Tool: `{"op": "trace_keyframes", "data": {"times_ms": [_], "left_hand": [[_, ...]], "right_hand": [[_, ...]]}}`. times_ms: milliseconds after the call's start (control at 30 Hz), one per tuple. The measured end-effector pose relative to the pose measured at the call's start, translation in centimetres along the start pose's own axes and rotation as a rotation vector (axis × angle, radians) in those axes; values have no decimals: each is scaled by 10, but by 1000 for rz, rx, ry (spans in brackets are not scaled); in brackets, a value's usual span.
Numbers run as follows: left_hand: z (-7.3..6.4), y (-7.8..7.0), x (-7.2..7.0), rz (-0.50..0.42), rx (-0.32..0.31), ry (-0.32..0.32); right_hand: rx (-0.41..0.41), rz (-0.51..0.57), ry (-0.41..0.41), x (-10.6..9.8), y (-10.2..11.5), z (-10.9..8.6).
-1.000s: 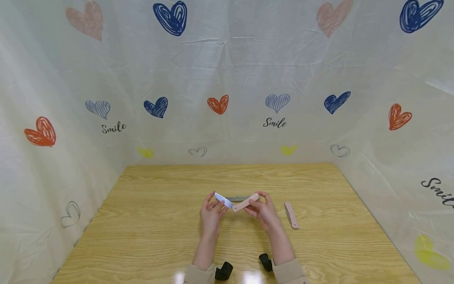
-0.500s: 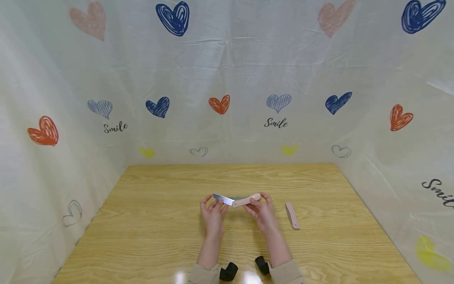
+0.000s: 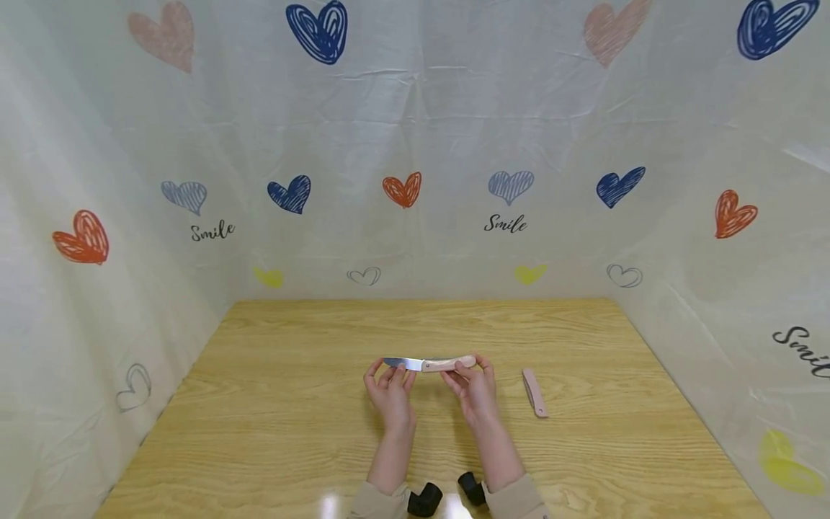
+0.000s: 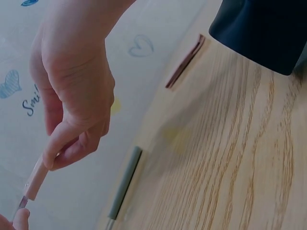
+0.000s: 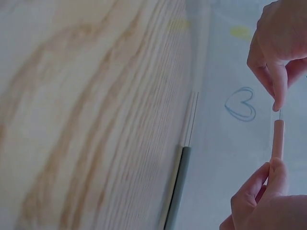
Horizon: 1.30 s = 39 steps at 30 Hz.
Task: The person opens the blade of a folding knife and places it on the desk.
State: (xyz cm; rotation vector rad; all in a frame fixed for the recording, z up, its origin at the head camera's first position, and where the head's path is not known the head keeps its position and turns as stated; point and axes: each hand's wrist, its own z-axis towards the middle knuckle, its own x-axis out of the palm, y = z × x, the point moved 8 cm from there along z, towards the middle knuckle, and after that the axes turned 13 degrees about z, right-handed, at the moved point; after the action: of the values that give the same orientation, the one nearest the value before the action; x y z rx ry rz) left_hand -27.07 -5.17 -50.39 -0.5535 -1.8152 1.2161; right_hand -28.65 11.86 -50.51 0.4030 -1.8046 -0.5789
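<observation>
A folding knife with a pink handle (image 3: 447, 365) and a silver blade (image 3: 413, 365) is held level above the table, blade swung out nearly in line with the handle. My left hand (image 3: 394, 404) pinches the blade between thumb and fingers. At the handle's other end, my right hand (image 3: 478, 395) grips it; the right wrist view shows the pink handle (image 5: 278, 139) edge-on. Behind it on the table lies a second knife with a grey-green handle (image 4: 125, 183) and its blade out, mostly hidden in the head view.
To the right of my hands, another pink folding knife (image 3: 534, 393) lies folded on the wooden table (image 3: 292, 389). Black wrist camera mounts (image 3: 425, 499) sit by both sleeves. A white curtain (image 3: 415, 238) printed with hearts encloses the table's back and sides.
The blade has swung from an angle with the handle to nearly straight. Both hands have risen slightly at the knife, which now covers more of the grey-green one.
</observation>
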Motion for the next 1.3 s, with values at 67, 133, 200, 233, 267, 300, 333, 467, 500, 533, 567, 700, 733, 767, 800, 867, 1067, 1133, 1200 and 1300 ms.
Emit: {"op": "trace_keyframes", "data": {"times_ms": [67, 133, 200, 233, 267, 300, 333, 467, 500, 533, 567, 700, 733, 767, 800, 867, 1067, 1133, 1200, 1300], "left_hand": [[0, 0, 0, 2, 0, -1], [0, 1, 0, -4, -1, 0], [-1, 2, 1, -11, -7, 4], [-1, 2, 1, -16, -9, 9], [-1, 2, 1, -21, -11, 12], [-1, 2, 2, -27, -14, 14], [-1, 2, 2, -29, -16, 16], [-2, 2, 3, -35, -19, 10], [-2, 2, 3, -36, -20, 5], [-1, 2, 2, -36, -21, 1], [-1, 2, 2, -38, -22, -2], [0, 4, 2, -45, -22, -12], [1, 4, 1, -47, -22, -15], [1, 4, 1, -45, -17, -15], [1, 4, 1, -45, -15, -16], [0, 5, 1, -43, -12, -17], [-1, 6, 2, -38, -7, -20], [-1, 7, 2, -40, -6, -24], [-1, 7, 2, -42, -4, -27], [-2, 6, 2, -39, -1, -33]], "right_hand": [[-1, 10, -3, 0, 0, 0], [-2, 19, -9, 0, 0, -1], [-4, 29, -12, 0, 0, -2], [-6, 35, -13, 1, 0, -2], [-8, 39, -11, 1, -1, -2], [-9, 43, -13, 1, -1, -3], [-10, 47, -12, 2, -1, -3], [-14, 56, -15, 3, -1, -3], [-15, 61, -15, 3, -1, -2], [-17, 67, -12, 4, -1, -2], [-17, 69, -13, 4, -1, -2], [-12, 71, -12, 4, -2, -2], [-10, 67, -17, 4, -2, -3], [-8, 61, -22, 3, -3, -3], [-9, 58, -26, 3, -3, -3], [-17, 50, -37, 2, -3, -4], [-47, 54, -68, 0, -2, -4], [-50, 60, -71, 0, -2, -4], [-54, 65, -73, 1, -1, -5], [-58, 66, -68, 2, -1, -6]]}}
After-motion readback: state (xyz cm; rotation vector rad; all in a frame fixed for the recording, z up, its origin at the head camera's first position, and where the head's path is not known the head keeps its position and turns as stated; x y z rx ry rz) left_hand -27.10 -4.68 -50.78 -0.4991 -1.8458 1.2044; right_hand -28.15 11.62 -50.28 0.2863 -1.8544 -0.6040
